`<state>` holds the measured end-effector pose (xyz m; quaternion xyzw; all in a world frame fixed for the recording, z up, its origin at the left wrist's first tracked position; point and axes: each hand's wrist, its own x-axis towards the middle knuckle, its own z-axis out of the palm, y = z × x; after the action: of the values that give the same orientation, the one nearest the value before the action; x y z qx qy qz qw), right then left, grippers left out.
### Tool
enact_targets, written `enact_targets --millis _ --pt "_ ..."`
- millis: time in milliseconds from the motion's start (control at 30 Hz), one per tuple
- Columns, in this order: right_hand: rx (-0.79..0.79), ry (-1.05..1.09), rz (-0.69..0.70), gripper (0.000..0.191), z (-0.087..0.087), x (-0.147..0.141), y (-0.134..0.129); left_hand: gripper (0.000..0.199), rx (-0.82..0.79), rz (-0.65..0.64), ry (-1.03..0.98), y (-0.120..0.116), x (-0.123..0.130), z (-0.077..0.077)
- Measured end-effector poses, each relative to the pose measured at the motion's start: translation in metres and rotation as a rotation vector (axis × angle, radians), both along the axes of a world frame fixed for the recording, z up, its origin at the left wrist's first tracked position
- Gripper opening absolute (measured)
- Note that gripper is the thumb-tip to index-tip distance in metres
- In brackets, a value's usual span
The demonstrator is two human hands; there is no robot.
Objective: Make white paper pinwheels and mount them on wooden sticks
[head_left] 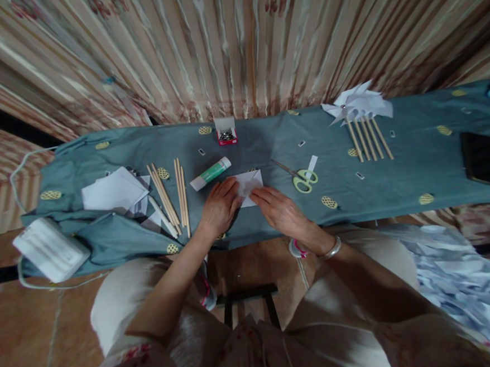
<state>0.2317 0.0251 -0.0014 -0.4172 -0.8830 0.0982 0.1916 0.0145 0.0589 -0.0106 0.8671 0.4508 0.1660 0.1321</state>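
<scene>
A folded piece of white paper (249,178) lies on the cloth-covered table, with fold lines showing near its upper right corner. On its left side my left hand (220,207) is closed, fingers pressed together and holding the paper down. My right hand (281,210), a bracelet at its wrist, grips the lower right edge; its thumb is mostly hidden. A glue stick (211,173) lies just beyond my left hand. To the right of the paper, green-handled scissors (304,180) rest beside a narrow white paper strip (312,163).
Wooden sticks (182,190), a white pen (162,216) and white paper sheets (113,192) lie left. Behind stands a small open box (227,139) of metal pieces. Paper pinwheels on sticks (361,108) and a phone (482,158) lie right. A white power strip (51,248) sits front left.
</scene>
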Motion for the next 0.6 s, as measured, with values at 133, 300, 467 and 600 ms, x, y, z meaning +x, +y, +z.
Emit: enact_targets --millis 133,300,467,600 --pt "-0.005 0.005 -0.022 0.043 -0.0011 0.003 -0.002 0.04 0.004 0.029 0.004 -0.0003 -0.001 -0.0011" --pt "0.011 -0.024 -0.053 0.044 0.0 -0.0003 -0.0017 0.039 0.027 0.076 0.025 -0.0027 -0.0021 -0.0009" --pt "-0.027 -0.025 -0.073 0.044 0.0026 -0.0033 0.0013 0.04 0.035 0.103 0.057 -0.0042 -0.0028 0.0027" --pt "-0.059 0.1 -0.091 0.042 -0.001 0.0019 -0.0005 0.041 0.026 0.106 0.067 -0.0043 -0.0031 0.0038"
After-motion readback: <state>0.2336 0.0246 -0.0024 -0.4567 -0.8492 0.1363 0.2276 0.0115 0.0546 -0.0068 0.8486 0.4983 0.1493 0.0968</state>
